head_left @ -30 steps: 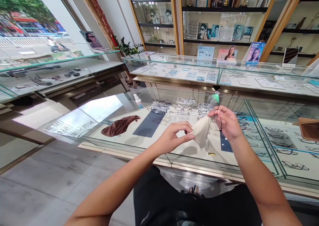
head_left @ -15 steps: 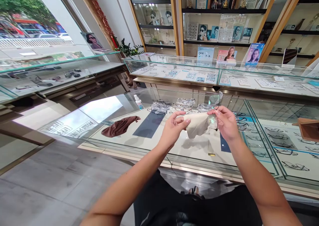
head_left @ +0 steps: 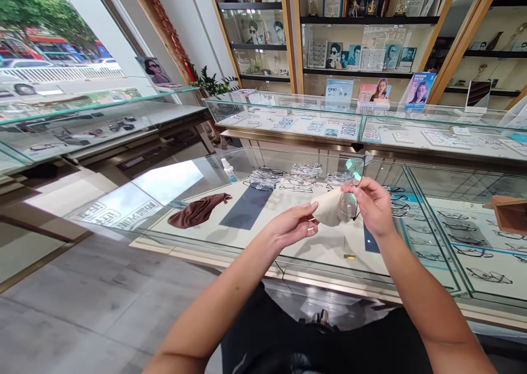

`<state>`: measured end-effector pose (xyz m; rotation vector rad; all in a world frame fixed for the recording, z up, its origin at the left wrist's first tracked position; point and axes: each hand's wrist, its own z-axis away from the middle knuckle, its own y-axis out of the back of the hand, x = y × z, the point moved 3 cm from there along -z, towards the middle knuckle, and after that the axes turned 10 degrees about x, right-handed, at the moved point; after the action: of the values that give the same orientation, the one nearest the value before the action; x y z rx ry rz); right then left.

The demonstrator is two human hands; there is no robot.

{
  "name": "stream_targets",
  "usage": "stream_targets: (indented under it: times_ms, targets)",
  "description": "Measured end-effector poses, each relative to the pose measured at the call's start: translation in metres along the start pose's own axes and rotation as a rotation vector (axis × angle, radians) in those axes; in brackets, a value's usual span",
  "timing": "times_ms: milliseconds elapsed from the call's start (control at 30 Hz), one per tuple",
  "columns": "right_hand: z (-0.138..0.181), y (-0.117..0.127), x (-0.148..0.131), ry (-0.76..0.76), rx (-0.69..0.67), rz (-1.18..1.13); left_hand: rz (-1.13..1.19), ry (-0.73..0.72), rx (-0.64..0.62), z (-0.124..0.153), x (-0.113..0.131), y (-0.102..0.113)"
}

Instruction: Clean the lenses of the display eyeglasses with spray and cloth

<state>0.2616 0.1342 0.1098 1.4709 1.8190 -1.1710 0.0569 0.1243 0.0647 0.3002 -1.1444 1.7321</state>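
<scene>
My right hand [head_left: 374, 205] pinches a pair of eyeglasses [head_left: 349, 206] near the bridge, with the frame turned on end, one lens above the fingers and the other below. Between my hands hangs a cream cleaning cloth [head_left: 328, 208], bunched and partly behind the lower lens. My left hand [head_left: 293, 225] grips the cloth's left edge between thumb and fingers. Both hands are above the glass display counter [head_left: 247, 243]. A brown cloth [head_left: 200, 210] lies crumpled on the counter to the left, and a white spray bottle [head_left: 228, 171] stands behind it.
Rows of eyeglass frames [head_left: 304, 172] lie beyond my hands, with more frames [head_left: 461, 225] under glass at right. A wooden box [head_left: 510, 213] sits at the right edge. Another glass showcase [head_left: 284, 116] runs across the back, and one [head_left: 82, 129] stands at left.
My left hand has turned and moved slightly lower, drawing the cloth into a tighter bunch. The eyeglasses have tilted a little in my right hand, which stays nearly in place.
</scene>
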Motion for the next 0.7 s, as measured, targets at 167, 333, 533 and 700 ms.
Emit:
stream_targets:
  times_ms: [167, 333, 533, 700]
  targets:
    - [-0.002, 0.000, 0.000, -0.026, 0.023, -0.024, -0.142, -0.349, -0.009, 0.000, 0.004, -0.002]
    - [-0.004, 0.000, 0.006, -0.138, 0.116, -0.062, -0.256, -0.756, 0.057, 0.011, 0.010, -0.013]
    - [-0.005, -0.002, 0.012, -0.245, 0.171, -0.110, -0.359, -1.109, 0.303, 0.018, 0.019, -0.024]
    - [-0.005, -0.001, 0.015, -0.268, 0.189, -0.100, -0.404, -1.095, 0.337, 0.015, 0.022, -0.025]
